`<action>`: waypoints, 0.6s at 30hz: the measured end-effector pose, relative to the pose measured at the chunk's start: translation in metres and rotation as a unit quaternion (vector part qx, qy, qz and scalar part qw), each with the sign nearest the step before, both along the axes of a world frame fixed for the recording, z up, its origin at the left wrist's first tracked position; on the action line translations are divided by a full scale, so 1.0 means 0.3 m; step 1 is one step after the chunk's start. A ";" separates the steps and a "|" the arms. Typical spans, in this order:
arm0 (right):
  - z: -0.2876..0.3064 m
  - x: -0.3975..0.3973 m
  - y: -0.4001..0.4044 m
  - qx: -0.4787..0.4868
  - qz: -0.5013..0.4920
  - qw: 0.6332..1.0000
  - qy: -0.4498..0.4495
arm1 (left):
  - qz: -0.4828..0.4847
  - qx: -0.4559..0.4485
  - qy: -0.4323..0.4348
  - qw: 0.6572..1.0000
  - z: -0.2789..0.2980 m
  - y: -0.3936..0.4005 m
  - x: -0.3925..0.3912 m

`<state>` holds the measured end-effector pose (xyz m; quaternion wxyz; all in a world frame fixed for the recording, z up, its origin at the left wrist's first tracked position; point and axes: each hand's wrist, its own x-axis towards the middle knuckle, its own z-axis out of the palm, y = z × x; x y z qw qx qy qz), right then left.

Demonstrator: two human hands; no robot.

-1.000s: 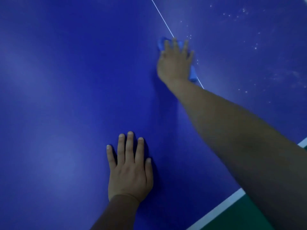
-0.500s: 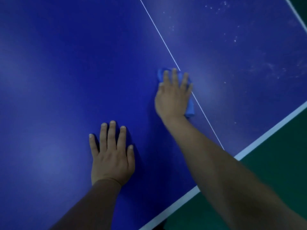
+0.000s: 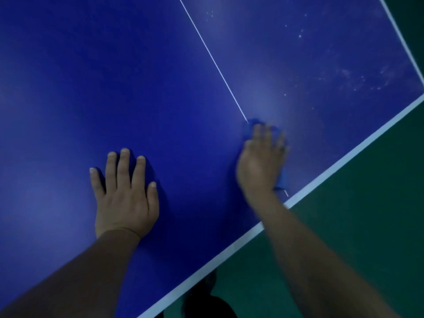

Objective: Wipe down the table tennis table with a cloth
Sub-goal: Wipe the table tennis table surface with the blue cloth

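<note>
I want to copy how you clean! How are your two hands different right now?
The right hand presses a blue cloth near the table's white edge line; the left hand has no cloth and lies on bare blue table. The right hand looks blurred, the left hand sharp. Both lie palm down with fingers fairly straight.

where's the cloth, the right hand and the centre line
cloth (image 3: 281, 180), head view, edge showing beside the wrist
right hand (image 3: 259, 164), head view, back of hand
centre line (image 3: 211, 56), head view, mid-stretch

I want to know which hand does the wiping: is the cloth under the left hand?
No, the blue cloth lies under the right hand; the left hand rests flat on the bare table.
</note>
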<state>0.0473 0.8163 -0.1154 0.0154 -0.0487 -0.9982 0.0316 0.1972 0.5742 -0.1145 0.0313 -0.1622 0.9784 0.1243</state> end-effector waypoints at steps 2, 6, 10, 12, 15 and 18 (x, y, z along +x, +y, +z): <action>-0.007 0.125 -0.056 0.007 0.159 0.987 -0.029 | 0.003 -0.005 0.000 1.000 0.000 0.000 0.000; 0.030 0.082 0.186 0.047 0.172 0.981 -0.072 | 0.005 -0.006 0.011 1.000 -0.002 0.005 -0.001; 0.072 -0.076 0.417 0.022 -0.045 0.996 -0.076 | 0.006 -0.007 0.009 1.000 0.001 0.010 -0.006; 0.069 -0.099 0.391 -0.015 -0.116 0.992 -0.055 | 0.012 -0.008 0.007 1.000 0.007 0.014 -0.009; 0.047 0.039 0.217 -0.003 -0.004 0.999 -0.040 | 0.019 -0.017 -0.001 1.000 0.024 0.022 -0.011; 0.028 0.227 0.171 0.016 0.238 0.969 -0.067 | 0.039 -0.029 0.004 0.999 0.039 0.041 -0.008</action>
